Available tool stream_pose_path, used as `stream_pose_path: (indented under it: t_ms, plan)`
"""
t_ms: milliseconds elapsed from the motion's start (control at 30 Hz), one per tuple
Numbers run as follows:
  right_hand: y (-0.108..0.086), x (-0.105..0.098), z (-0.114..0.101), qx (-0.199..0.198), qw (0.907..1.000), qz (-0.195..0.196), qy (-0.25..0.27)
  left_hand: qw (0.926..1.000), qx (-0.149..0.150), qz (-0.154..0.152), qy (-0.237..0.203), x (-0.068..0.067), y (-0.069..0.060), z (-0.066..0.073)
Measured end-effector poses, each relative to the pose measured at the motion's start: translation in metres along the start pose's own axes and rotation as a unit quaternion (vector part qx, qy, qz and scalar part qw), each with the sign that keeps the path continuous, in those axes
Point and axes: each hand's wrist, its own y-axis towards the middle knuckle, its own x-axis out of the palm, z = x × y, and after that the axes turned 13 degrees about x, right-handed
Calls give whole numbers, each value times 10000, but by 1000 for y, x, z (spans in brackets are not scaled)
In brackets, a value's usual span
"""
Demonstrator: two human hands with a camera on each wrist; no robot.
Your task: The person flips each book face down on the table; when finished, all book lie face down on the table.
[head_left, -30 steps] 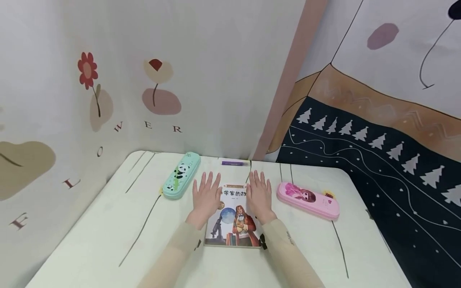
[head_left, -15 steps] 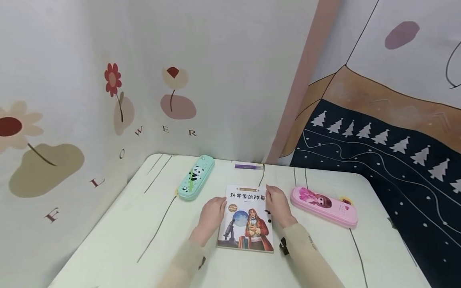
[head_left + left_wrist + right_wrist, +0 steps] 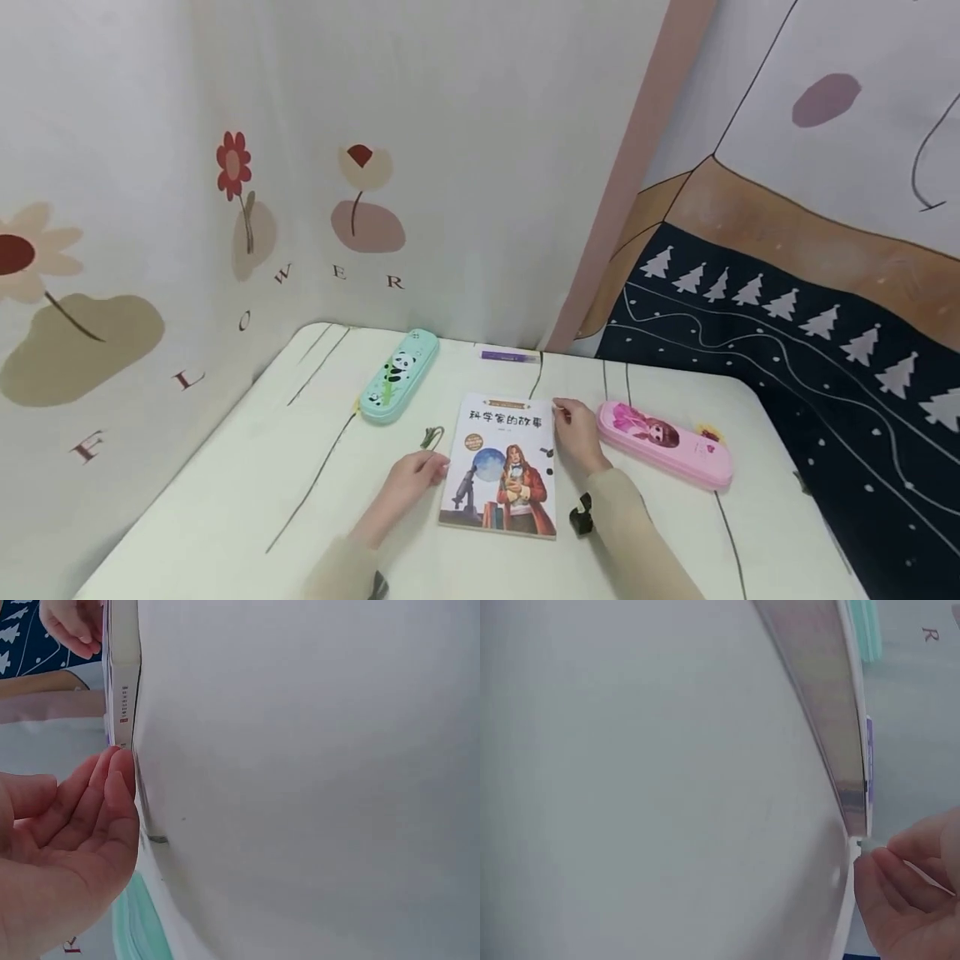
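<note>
A paperback book (image 3: 480,433) with Chinese lettering and a long-haired figure on its cover lies closed on the table. My left hand (image 3: 411,483) is beside its left edge, the fingers lightly bent and the thumb apart from them; in the left wrist view the fingertips of that hand (image 3: 82,817) meet the end of the book's spine (image 3: 124,697). At the upper right corner is my right hand (image 3: 579,433). In the right wrist view, thumb and forefinger of this hand (image 3: 911,889) come together at the corner of the book (image 3: 832,697), seemingly pinching it.
A mint-green panda pencil case (image 3: 399,375) lies left of the book, a pink pencil case (image 3: 667,444) right of it. Near the back edge of the white table (image 3: 225,517) is a purple pen (image 3: 510,356). A printed curtain (image 3: 480,167) hangs behind.
Both hands lay flat over the book at first, then moved to its sides. My left hand has since slid down and outward along the left edge. The right stays by the upper right corner.
</note>
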Motion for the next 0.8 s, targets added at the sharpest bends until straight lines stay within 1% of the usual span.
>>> stream_pose_path:
  t_ms: [67, 133, 233, 300, 500, 567, 700, 800]
  plan:
    - [-2, 4, 3, 199, 9996, -191, 91, 9995, -166, 3, -253, -1, -9, -3]
    - [-2, 6, 5, 304, 9988, -328, 194, 9985, -268, 31, -471, -3, -15, -5]
    - [1, 4, 6, 382, 9981, -412, 272, 9973, -306, -38, -660, -3, -19, -6]
    - [5, 1, 7, 407, 9978, -489, 202, 9970, -283, -125, -712, -1, -21, -7]
    - [15, 0, 10, 305, 9970, -705, 121, 9970, -295, -485, -534, 1, -24, -9]
    - [17, 0, 10, 268, 9965, -781, 102, 9968, -304, -595, -434, 0, -27, -9]
    - [20, 0, 10, 220, 9952, -956, 40, 9960, -311, -836, -93, -1, -35, -11]
    - [21, 2, 9, 149, 9941, -1070, -3, 9953, -260, -929, 92, -1, -42, -13]
